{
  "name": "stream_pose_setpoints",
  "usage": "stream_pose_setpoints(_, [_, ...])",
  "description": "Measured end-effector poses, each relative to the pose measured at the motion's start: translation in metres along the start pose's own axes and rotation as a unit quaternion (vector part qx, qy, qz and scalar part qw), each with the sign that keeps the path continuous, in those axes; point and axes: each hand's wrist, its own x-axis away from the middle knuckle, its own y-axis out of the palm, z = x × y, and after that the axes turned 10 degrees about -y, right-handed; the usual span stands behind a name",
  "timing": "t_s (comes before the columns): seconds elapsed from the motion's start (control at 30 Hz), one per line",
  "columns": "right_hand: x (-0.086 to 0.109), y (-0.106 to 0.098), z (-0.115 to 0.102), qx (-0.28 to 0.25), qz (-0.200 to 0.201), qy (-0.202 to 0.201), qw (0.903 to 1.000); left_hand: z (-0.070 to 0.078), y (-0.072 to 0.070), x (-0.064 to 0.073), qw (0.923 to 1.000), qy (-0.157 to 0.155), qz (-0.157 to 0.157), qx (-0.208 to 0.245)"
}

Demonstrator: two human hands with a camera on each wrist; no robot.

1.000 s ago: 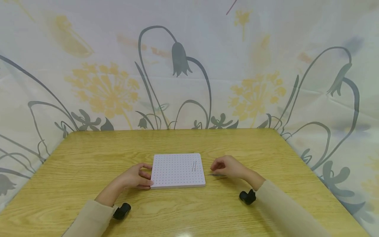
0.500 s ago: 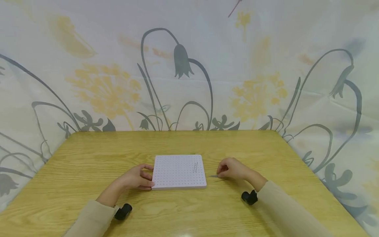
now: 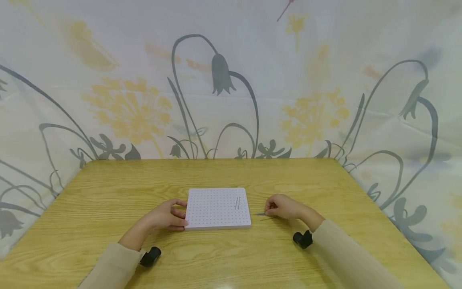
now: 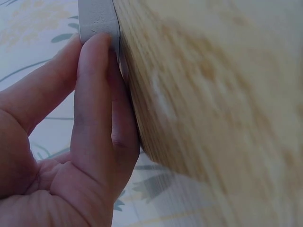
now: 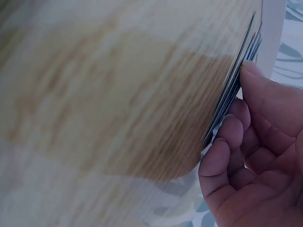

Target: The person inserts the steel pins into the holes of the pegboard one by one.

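Note:
A white board dotted with small holes (image 3: 214,208) lies flat on the table. Two thin metal rods (image 3: 236,203) stand out of it towards its right side. My left hand (image 3: 159,216) holds the board's left edge, thumb at the near corner; in the left wrist view the fingertips press the board's pale side (image 4: 98,19). To the right of the board, my right hand (image 3: 286,206) has its thumb and curled fingers on a small bundle of thin, dark metal rods (image 5: 232,85), low at the table. Their ends (image 3: 260,214) point at the board. Their exact kind is unclear.
The wood-grain table (image 3: 216,257) reaches back to a pale cloth (image 3: 325,60) printed with flowers. A black wrist camera (image 3: 150,257) sits on the left wrist and another black camera (image 3: 302,239) on the right.
My right hand has drawn back slightly to the right from the board, and more of the thin rods shows beside its fingers. My left hand keeps its hold on the board.

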Motion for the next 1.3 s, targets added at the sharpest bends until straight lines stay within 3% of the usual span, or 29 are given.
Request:
stream_pose_setpoints(0.33, [-0.001,-0.001,0.0,0.008,0.016,-0.018,0.9997,-0.001,0.001,-0.002,1.0,0.001,0.001,0.004])
stream_pose_setpoints(0.77, [-0.01,0.0,0.0,0.002,0.067,-0.034,0.9972,0.0,0.001,-0.001,1.0,-0.001,-0.001,0.005])
stream_pose_setpoints(1.07, [-0.018,0.008,-0.008,-0.02,0.105,-0.043,0.9933,0.0,0.001,-0.001,1.0,-0.002,0.001,0.004])
stream_pose_setpoints(1.3, [-0.024,0.012,-0.015,-0.072,0.125,-0.052,0.9882,0.0,0.001,0.0,1.0,-0.002,0.004,0.004])
